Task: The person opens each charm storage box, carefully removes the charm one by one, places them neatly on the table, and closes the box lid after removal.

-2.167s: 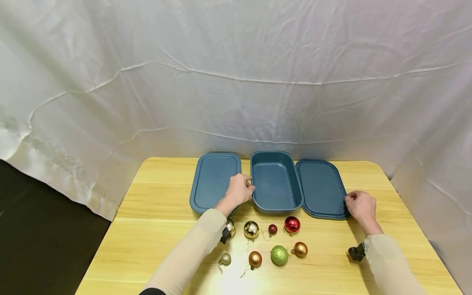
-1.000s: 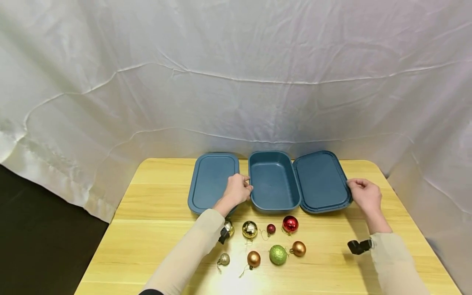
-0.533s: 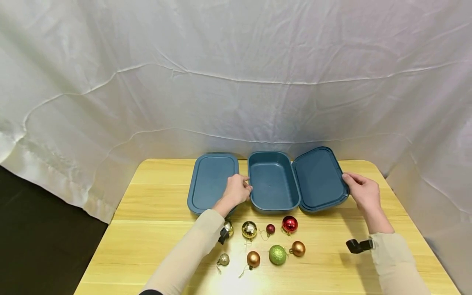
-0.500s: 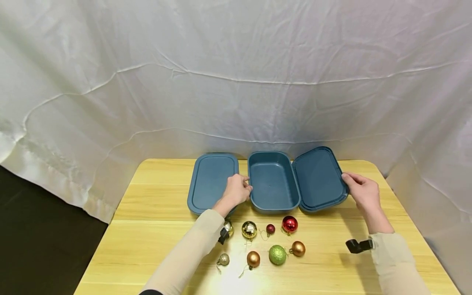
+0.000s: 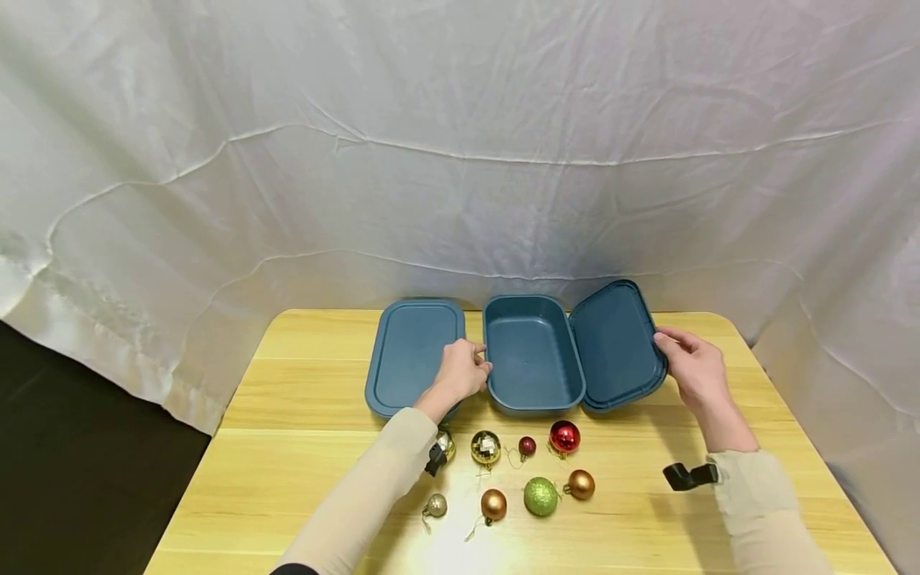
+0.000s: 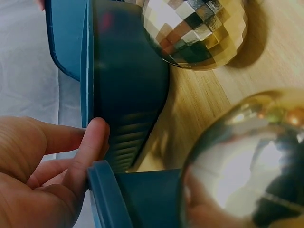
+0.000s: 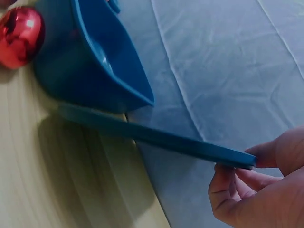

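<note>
A deep blue box (image 5: 532,359) stands uncovered in the middle of the table's far side. My left hand (image 5: 461,369) pinches its left rim between thumb and fingers, as the left wrist view shows. My right hand (image 5: 695,369) grips the right edge of a blue lid (image 5: 616,347). That lid tilts up to the right, its left edge low beside the box. In the right wrist view the raised lid (image 7: 161,137) slants away from the box wall, thumb on one face and fingers on the other. Left of the box, a second blue box with its lid on (image 5: 413,351) lies partly under my left forearm.
Bauble ornaments lie in front: a red ball (image 5: 565,436), a small dark red ball (image 5: 528,446), a mirrored gold ball (image 5: 485,449), a green glitter ball (image 5: 541,497), copper balls (image 5: 580,485) and others. A white curtain (image 5: 532,200) hangs behind the wooden table (image 5: 302,447).
My right hand has raised the lid's right edge from the table and moved up and to the left, tilting it steeper toward the uncovered box. The left hand stays at the box rim.
</note>
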The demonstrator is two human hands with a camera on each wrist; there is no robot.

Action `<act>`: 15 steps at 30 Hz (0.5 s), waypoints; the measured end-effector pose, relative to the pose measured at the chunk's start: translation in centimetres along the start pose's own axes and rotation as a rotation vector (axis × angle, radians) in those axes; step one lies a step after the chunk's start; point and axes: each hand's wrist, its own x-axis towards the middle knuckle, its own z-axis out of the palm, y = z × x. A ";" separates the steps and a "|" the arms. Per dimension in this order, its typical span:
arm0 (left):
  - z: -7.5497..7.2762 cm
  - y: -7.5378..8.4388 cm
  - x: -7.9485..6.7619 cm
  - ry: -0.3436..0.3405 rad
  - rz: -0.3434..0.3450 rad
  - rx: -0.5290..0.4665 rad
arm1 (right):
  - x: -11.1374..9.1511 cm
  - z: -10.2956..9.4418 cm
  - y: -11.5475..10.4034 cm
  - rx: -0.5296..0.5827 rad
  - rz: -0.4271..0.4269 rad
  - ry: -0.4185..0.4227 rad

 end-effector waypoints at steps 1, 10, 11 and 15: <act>0.0 0.0 0.0 0.001 0.000 0.000 | 0.0 0.2 -0.1 -0.009 -0.004 0.005; 0.1 0.0 0.1 0.000 0.005 0.014 | -0.6 2.0 -1.1 -0.234 -0.062 0.062; 0.1 0.0 0.1 0.000 0.006 0.015 | -0.7 2.1 -1.2 -0.238 -0.065 0.067; 0.1 0.0 0.1 0.000 0.010 0.014 | -1.2 2.7 -1.7 -0.254 -0.086 0.080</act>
